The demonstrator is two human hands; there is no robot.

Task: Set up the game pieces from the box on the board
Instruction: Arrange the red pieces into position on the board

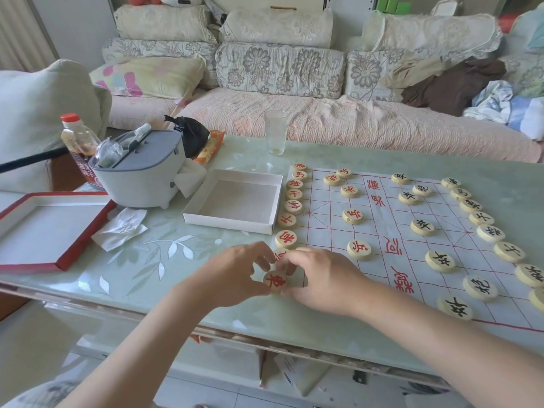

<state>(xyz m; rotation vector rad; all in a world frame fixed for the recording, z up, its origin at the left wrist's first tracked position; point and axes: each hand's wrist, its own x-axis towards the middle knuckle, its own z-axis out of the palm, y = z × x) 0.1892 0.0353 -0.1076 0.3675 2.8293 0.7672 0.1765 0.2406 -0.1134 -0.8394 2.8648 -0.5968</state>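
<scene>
Glass-topped bench [164, 260] in front of a sofa [294, 119], paper board [391, 207] laid on its right half. White box [226, 223] sits just left of the board with nothing visible in it, so the pieces look all out; red lid [88, 228] is further left. Red row [294, 207] runs down the board's left edge, black row [482, 217] down the right edge, soldiers and cannons between. Judgement: setup is nearly full, and the one open slot is the near-left corner. That is where the red chariot piece [275, 281] is, face up, at the near end of the red row. Left grip [235, 275] pinches its left rim with thumb and curled fingers; right grip [321, 278] has curled fingers on the far-right rim, thumb hidden. Two-handed hold looks like fine alignment onto the corner crossing, character readable. Cannot tell if the piece touches the board or sits just above it. Both forearms come in from the near edge, wrists low, angled inward, knuckles up. Neighbouring red piece [279, 254] is half hidden under the fingertips: nudge risk.
</scene>
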